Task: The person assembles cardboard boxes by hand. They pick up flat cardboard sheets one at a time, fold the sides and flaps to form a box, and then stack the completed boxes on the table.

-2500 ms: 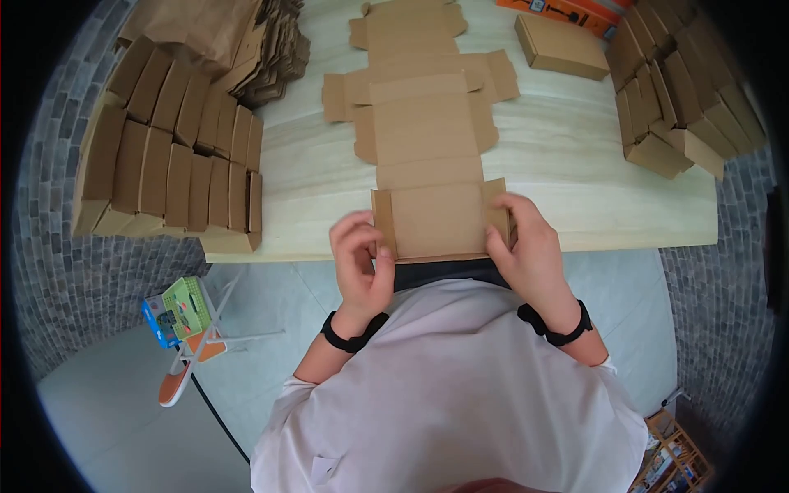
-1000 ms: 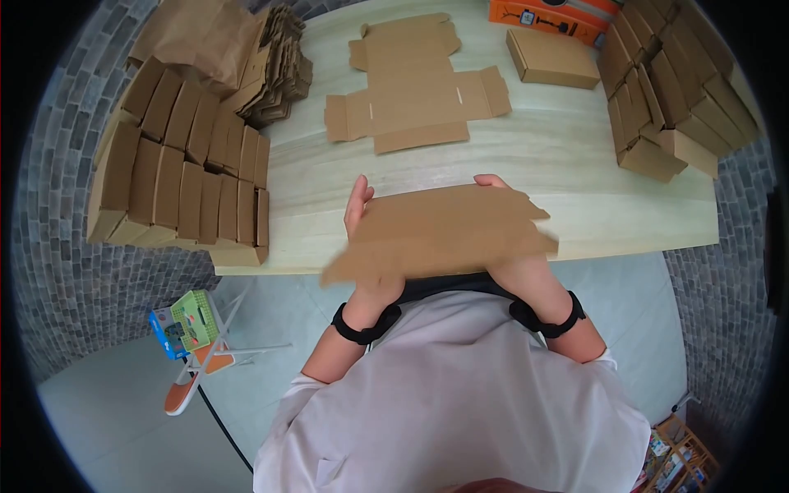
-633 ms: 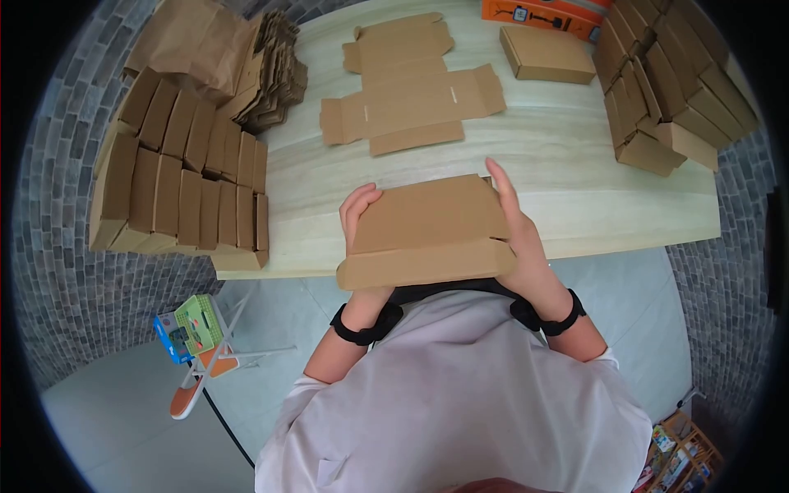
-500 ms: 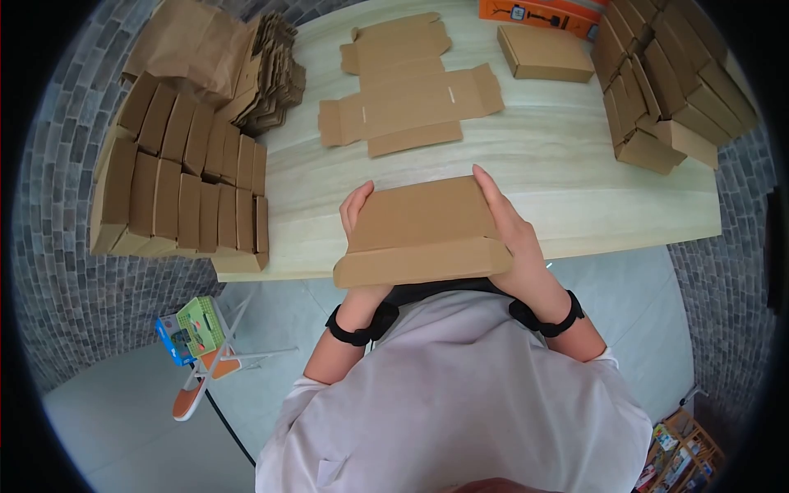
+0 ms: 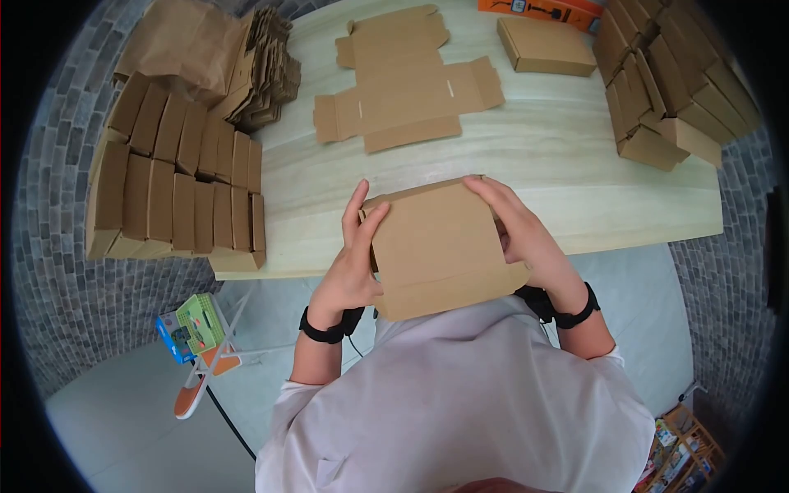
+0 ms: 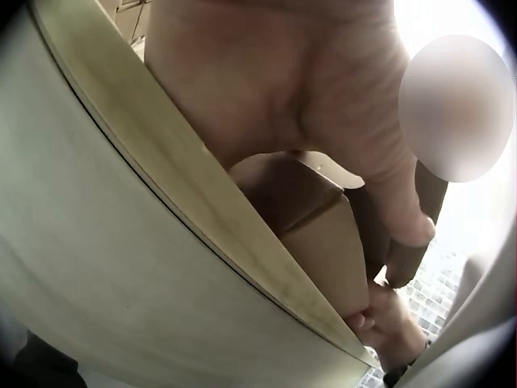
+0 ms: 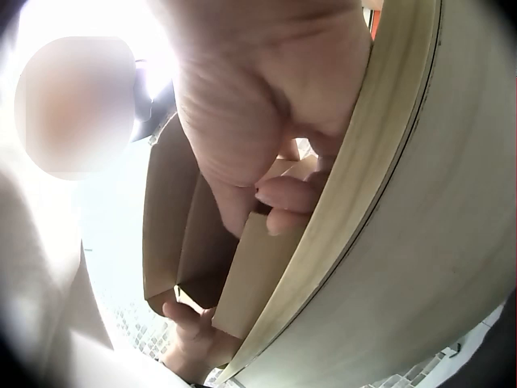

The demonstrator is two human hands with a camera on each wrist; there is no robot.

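Between my two hands is a partly folded cardboard box point(image 5: 440, 230) at the table's front edge, its lid panel lying over the top and a front flap point(image 5: 452, 296) sticking out toward my body. My left hand point(image 5: 349, 255) grips its left side, fingers at the far left corner and thumb near the flap. On the other side my right hand point(image 5: 530, 238) holds the right edge, with fingertips at the far right corner. From the right wrist view, the lid point(image 7: 170, 218) stands apart from the box wall point(image 7: 258, 267), and right-hand fingers curl over that wall.
A flat unfolded cardboard blank point(image 5: 403, 90) lies farther back on the table point(image 5: 575, 172). Folded boxes stand in rows at left point(image 5: 177, 189) and right point(image 5: 657, 90). A closed box point(image 5: 546, 45), an orange carton point(image 5: 542, 10) and a stack of flat cardboard point(image 5: 267, 74) sit behind.
The front blank has been lifted off the table and folded over into a box shape. Most recently its front flap swings closer to my body, and my left hand shifts onto the left side.
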